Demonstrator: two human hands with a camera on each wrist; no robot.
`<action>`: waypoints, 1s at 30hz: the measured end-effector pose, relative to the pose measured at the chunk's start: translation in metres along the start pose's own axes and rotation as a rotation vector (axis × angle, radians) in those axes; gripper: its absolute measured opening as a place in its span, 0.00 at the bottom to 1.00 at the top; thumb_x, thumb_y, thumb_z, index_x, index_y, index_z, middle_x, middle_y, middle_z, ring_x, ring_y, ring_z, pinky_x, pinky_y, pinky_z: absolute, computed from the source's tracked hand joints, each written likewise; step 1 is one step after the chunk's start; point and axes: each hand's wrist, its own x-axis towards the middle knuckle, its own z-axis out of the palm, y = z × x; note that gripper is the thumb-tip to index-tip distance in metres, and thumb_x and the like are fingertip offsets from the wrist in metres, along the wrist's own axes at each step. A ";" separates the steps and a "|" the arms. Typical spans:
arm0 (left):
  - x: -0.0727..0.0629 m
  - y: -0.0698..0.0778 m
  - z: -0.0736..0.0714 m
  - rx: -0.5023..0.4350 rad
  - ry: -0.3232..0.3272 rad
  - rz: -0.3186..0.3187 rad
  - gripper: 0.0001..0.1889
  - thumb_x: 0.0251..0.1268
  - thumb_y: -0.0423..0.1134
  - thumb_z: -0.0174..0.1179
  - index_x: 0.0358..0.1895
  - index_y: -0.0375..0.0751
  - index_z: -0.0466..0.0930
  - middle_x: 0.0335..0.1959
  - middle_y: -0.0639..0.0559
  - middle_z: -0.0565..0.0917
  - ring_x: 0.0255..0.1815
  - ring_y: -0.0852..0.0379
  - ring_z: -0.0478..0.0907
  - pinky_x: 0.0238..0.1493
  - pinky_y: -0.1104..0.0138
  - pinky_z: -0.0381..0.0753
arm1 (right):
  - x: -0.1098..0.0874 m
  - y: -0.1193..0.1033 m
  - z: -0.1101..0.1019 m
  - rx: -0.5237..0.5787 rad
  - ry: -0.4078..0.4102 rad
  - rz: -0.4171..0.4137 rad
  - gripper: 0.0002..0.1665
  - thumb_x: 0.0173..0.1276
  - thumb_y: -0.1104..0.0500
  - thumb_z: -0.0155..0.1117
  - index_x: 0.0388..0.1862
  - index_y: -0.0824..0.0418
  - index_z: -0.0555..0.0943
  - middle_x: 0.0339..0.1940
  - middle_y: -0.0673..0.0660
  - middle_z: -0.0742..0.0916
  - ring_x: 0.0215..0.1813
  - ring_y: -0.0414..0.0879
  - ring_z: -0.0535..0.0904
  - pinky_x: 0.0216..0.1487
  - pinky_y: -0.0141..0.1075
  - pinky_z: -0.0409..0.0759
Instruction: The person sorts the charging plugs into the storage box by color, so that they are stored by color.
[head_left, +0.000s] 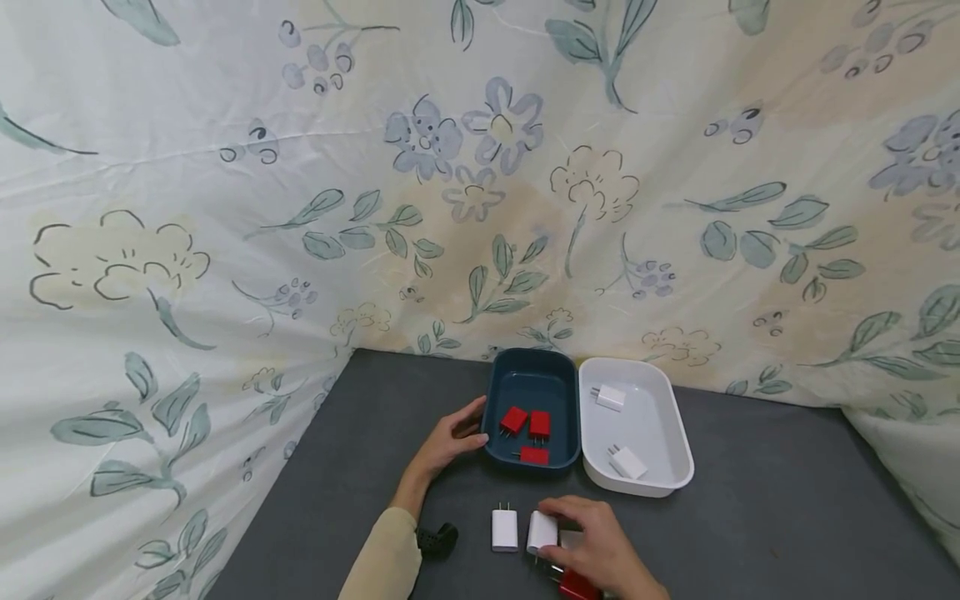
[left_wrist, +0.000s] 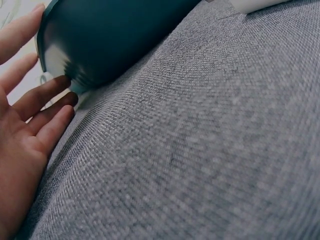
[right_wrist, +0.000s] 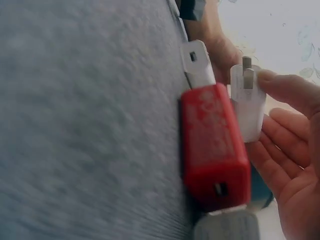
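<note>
My right hand (head_left: 592,537) pinches a white USB wall charger (head_left: 542,532) between thumb and fingers. In the right wrist view that charger (right_wrist: 248,107) shows its metal prongs facing the camera. A red charger (right_wrist: 215,145) lies on the cloth close by, and another white charger (head_left: 505,531) lies left of the held one. My left hand (head_left: 448,442) rests against the left side of a dark blue bin (head_left: 531,375). Its fingers are extended along the bin's outer wall in the left wrist view. Inside the bin lie red chargers (head_left: 539,425).
A white bin (head_left: 652,417) stands beside the blue one, holding white chargers (head_left: 627,462). Both stand on a dark grey cloth surface (head_left: 750,500). Floral fabric (head_left: 480,250) hangs behind and at the sides. Another white charger (right_wrist: 227,227) lies beside the red one.
</note>
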 end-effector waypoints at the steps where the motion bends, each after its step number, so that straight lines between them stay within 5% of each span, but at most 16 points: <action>1: 0.000 0.000 0.000 -0.001 0.002 0.005 0.36 0.67 0.37 0.61 0.76 0.44 0.57 0.74 0.41 0.64 0.75 0.43 0.62 0.75 0.45 0.59 | 0.000 0.001 -0.001 0.006 0.024 -0.005 0.30 0.54 0.46 0.77 0.54 0.58 0.83 0.48 0.49 0.88 0.44 0.35 0.82 0.46 0.38 0.86; 8: 0.001 -0.004 0.000 0.007 0.009 0.007 0.36 0.67 0.40 0.62 0.76 0.46 0.58 0.74 0.42 0.65 0.75 0.44 0.62 0.74 0.46 0.60 | 0.001 0.004 -0.007 0.011 0.201 -0.057 0.28 0.48 0.53 0.81 0.49 0.59 0.85 0.44 0.46 0.88 0.41 0.34 0.83 0.42 0.36 0.87; 20: 0.001 -0.001 -0.003 -0.025 -0.046 -0.009 0.37 0.67 0.31 0.59 0.76 0.37 0.52 0.75 0.33 0.59 0.77 0.38 0.56 0.75 0.43 0.55 | 0.005 0.000 -0.019 -0.045 0.382 -0.032 0.29 0.43 0.57 0.83 0.48 0.54 0.85 0.44 0.46 0.89 0.41 0.34 0.84 0.44 0.38 0.87; 30: -0.001 -0.002 0.000 0.000 0.012 0.000 0.35 0.68 0.37 0.60 0.76 0.44 0.57 0.75 0.40 0.64 0.75 0.43 0.61 0.75 0.46 0.58 | 0.011 0.006 -0.043 -0.108 0.452 -0.089 0.29 0.42 0.61 0.84 0.47 0.53 0.85 0.43 0.49 0.89 0.38 0.35 0.84 0.40 0.40 0.87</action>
